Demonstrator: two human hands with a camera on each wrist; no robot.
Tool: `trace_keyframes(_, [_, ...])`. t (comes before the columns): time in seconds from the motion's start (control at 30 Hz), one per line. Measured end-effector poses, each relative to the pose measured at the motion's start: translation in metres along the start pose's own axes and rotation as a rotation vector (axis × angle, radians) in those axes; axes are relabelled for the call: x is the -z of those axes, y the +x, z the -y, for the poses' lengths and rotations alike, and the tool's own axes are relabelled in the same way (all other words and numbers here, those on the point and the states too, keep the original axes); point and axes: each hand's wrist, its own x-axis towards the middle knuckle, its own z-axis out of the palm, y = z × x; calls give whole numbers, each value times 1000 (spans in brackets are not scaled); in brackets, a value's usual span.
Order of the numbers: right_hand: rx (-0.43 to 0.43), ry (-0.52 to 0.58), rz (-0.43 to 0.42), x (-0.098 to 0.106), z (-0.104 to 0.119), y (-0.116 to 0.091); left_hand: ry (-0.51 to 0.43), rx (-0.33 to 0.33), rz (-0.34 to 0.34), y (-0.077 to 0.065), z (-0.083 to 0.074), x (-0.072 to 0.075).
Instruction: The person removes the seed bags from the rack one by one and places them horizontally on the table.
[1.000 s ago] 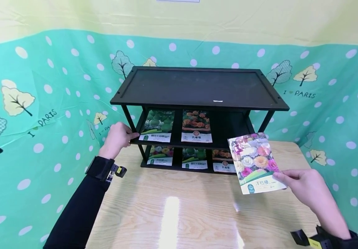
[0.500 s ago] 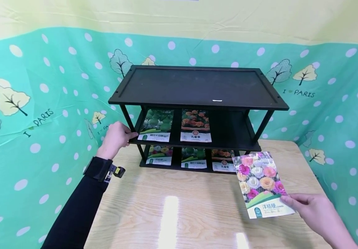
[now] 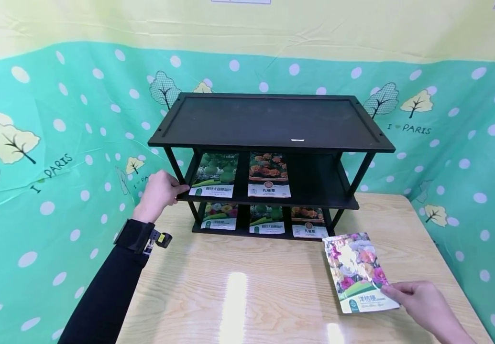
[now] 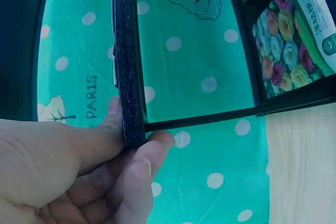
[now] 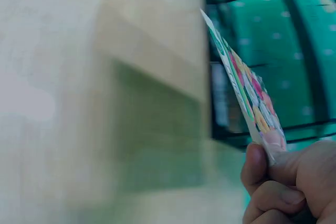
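Note:
My right hand [image 3: 423, 303] pinches a flower seed packet [image 3: 355, 274] by its lower right corner, over the table in front of the shelf's right end. In the right wrist view the packet [image 5: 249, 93] appears nearly edge-on between thumb and fingers. At the left, my left hand [image 3: 158, 195] grips the front left corner of the middle board of a black tiered shelf [image 3: 269, 119]. The left wrist view shows thumb and fingers on either side of that board's edge [image 4: 127, 61]. A green gourd packet [image 3: 214, 174] lies just beside this corner.
An orange-flower packet [image 3: 269, 174] lies mid-board on the middle tier. Below, the bottom tier carries a flower packet [image 3: 219, 216], a gourd packet [image 3: 267, 220] and an orange-flower packet [image 3: 309, 222]. A green dotted cloth [image 3: 88, 143] hangs behind the wooden table [image 3: 187, 286].
My right hand has drawn the packet down and toward me, away from the shelf's right end. My left hand keeps its grip on the shelf corner.

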Motion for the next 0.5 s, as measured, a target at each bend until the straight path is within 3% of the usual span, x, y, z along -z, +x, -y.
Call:
trace_keyframes(0.17, [-22, 2, 2, -16, -11, 8, 7, 18, 13, 0, -2, -1])
trace_keyframes(0.5, [-39, -57, -2, -7, -35, 22, -6, 1, -16, -1, 0, 0])
